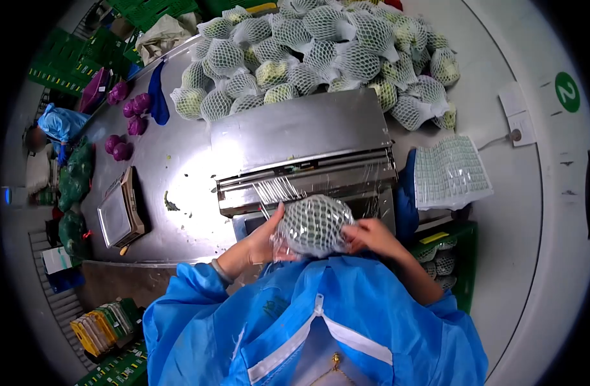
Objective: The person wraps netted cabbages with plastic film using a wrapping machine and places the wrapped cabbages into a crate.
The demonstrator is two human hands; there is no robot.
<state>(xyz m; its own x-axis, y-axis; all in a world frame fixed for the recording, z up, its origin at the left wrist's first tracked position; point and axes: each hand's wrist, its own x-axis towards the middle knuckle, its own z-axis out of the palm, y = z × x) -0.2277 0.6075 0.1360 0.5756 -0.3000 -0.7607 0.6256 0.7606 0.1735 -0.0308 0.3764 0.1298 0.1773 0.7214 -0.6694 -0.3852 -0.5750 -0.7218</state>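
A round vegetable in white foam netting (pixel 315 225) is held close to my body, with clear film around it. My left hand (pixel 264 239) is wrapped round its left side. On its right side the fingers of my right hand (pixel 371 237) pinch the film and netting. Just beyond it stands the metal wrapping machine (pixel 301 141), with a strip of clear film across its front. Many netted vegetables (pixel 295 64) are piled behind the machine. A sheet of printed labels (pixel 451 172) lies to the right.
A scale (pixel 120 212) and several purple cabbages (pixel 137 106) are on the metal table (pixel 179 222) at left. A green crate (pixel 463 264) with netted items stands at right. At far left is another person in blue (pixel 62 122); green bags lie near them.
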